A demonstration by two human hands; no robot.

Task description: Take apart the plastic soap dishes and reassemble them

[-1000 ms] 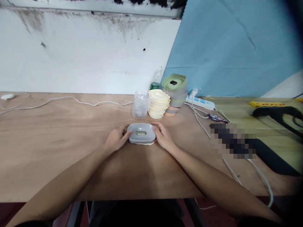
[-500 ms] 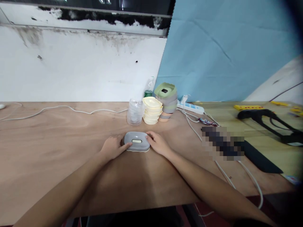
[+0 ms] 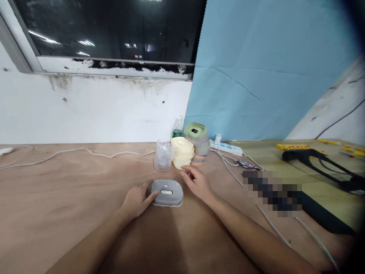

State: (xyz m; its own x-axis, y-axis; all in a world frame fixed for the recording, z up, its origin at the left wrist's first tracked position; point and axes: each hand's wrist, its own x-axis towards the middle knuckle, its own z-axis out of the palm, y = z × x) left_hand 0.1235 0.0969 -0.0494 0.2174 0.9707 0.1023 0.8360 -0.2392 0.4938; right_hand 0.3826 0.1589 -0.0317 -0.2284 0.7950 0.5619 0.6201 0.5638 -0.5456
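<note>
A grey oblong lid (image 3: 167, 198) with a pale bar in its middle lies on the wooden table, a thin cream rim showing under its front edge. My left hand (image 3: 138, 199) grips its left side, thumb on top and fingers along the edge. My right hand (image 3: 199, 183) is off the lid, to its upper right, with fingers loosely bent and apart and nothing in them. Its fingertips are close to the base of a stack of cream-yellow lids (image 3: 183, 154); whether they touch is unclear. Beside that stack stand nested clear plastic tubs (image 3: 163, 155).
Behind stands a pile of green and grey lids (image 3: 196, 131), with peach pieces lower down, and a clear bottle (image 3: 177, 131). A white power strip (image 3: 228, 147) and cables lie to the right, near a black strapped object (image 3: 319, 163). A white cord (image 3: 85, 149) crosses the left.
My right hand has let go of the grey lid and moved up towards the cream-yellow stack. My left hand stays on the lid. The camera has tilted up.
</note>
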